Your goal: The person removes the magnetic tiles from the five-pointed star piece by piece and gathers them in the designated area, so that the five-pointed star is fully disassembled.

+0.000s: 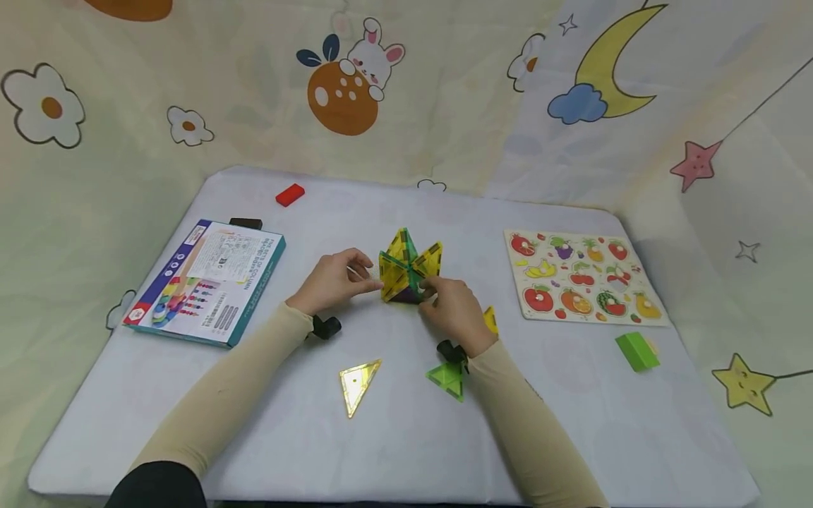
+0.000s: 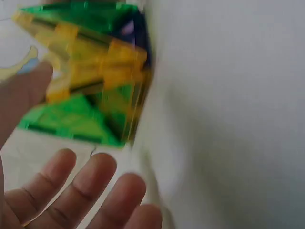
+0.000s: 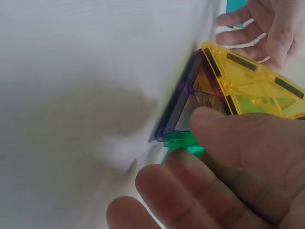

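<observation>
From the head view, a tile structure of yellow, green and purple triangles stands on the white table, between both sets of fingers. The left hand touches its left face with thumb and fingertips; the right hand curls against its near right side. Nearer the person than the fingers lie a loose yellow triangle and a green triangle.

In the left wrist view, the fingers are spread and relaxed just below the blurred structure, the thumb beside it.

In the right wrist view, the thumb presses the structure at its yellow face; whether the fingers below pinch it I cannot tell.
</observation>
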{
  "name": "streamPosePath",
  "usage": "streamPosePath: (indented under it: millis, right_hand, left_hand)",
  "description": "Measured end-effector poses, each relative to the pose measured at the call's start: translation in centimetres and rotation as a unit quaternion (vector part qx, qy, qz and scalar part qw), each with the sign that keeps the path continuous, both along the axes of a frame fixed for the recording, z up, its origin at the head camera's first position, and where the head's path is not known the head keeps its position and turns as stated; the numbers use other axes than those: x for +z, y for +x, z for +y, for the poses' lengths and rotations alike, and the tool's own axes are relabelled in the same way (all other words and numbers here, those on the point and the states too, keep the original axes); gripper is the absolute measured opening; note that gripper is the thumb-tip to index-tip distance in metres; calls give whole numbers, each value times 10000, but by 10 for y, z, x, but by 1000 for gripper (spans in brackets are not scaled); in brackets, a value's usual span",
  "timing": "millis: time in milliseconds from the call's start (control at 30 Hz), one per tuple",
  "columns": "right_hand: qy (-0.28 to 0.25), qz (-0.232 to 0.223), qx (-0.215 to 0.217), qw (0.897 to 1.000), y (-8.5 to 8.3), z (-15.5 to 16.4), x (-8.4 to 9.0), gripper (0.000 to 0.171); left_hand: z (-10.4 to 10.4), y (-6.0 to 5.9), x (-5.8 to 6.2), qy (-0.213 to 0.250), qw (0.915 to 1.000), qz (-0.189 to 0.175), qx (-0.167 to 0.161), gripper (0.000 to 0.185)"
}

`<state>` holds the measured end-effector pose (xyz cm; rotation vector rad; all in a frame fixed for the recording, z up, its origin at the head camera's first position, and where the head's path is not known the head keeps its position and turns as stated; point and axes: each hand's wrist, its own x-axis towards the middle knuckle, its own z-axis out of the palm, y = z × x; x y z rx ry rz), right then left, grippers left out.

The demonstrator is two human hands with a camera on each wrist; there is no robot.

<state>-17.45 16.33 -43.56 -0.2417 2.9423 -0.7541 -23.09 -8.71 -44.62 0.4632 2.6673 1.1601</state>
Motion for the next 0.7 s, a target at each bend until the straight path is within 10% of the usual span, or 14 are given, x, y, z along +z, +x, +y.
streamPosePath:
  millis: [167,333,467,700]
  right_hand:
    - [-193,141,-122,9996,4,1,3,37]
    - [-408,307,-289,9983,4,-2,3,31]
    - [-560,393,-269,9973,4,-7,1,26]
    - [-742,598,-274,9951,5,-10,-3,25]
  left_hand:
    - [0,-2,16,-704,9896,1230,-242,80]
    - [19,-7,23,-1363,9432,2625,-1510,77]
    - [29,-9,22,-1867,9194,2860,-1951,69]
    - [35,-9,20,-2064,9104,2822,-2212,61]
